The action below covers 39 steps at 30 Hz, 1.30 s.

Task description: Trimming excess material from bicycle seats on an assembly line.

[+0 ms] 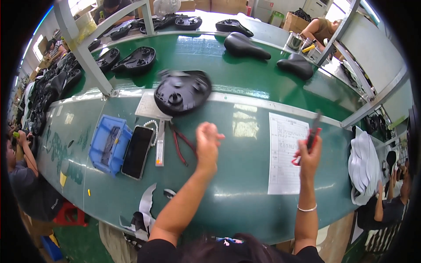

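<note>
My right hand (309, 155) is closed round a hand tool (312, 139) with red and black handles. Its dark tip points away from me and is blurred, so I cannot tell whether it is scissors or pliers. A printed sheet (283, 153) lies beneath that hand. My left hand (208, 142) hovers over the bench with nothing visible in it, thumb apart from the partly bent fingers. Beyond it, a black bicycle saddle (188, 98) shows its underside, smeared by motion, at the metal edge between bench and green belt. The left hand is apart from it.
On the bench's left are a blue bin (98, 149), a phone (138, 151), a ruler-like strip (160, 144) and red-handled pliers (179, 142). More saddles (245, 46) sit on the belt (193, 50). White covers (364, 166) are stacked at right. Metal posts (83, 52) frame the bench; people work around.
</note>
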Tool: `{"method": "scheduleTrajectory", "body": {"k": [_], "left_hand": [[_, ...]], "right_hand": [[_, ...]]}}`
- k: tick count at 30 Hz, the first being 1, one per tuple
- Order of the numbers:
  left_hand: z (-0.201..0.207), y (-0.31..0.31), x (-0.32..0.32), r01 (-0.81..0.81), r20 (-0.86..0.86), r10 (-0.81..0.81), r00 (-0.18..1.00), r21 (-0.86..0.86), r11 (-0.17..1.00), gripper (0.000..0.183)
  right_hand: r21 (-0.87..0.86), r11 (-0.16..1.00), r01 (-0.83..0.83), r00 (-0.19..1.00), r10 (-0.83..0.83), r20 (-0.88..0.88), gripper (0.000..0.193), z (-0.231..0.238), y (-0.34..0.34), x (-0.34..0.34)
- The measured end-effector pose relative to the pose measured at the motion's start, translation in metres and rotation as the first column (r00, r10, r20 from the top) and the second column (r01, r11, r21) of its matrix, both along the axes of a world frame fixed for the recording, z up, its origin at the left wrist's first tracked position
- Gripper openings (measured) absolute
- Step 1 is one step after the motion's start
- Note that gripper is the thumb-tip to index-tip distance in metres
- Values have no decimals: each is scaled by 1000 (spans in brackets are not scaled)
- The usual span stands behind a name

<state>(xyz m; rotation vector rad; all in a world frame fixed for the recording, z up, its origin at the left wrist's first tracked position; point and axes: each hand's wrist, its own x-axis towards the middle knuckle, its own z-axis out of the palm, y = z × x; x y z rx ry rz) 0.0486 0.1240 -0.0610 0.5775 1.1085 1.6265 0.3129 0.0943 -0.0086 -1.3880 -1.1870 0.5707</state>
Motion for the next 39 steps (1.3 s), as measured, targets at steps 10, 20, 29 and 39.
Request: {"method": "scheduleTrajectory", "body": {"k": [10,20,29,39], "left_hand": [[-11,-21,24,305,-647,-247,722,-23,952,14],[-7,-26,-1,466,-555,-437,708,-99,879,10],[-2,-19,7,377,-617,-325,717,-50,925,13],[-18,-3,14,264,-335,-210,918,125,956,32]], "right_hand": [[131,878,-460,573,407,-711,42,-70,306,-117],[236,891,-388,384,389,-838,40,-90,483,-214],[107,994,-2,555,90,-827,40,-71,399,-77],[-92,909,-406,754,390,528,40,76,27,-55]]}}
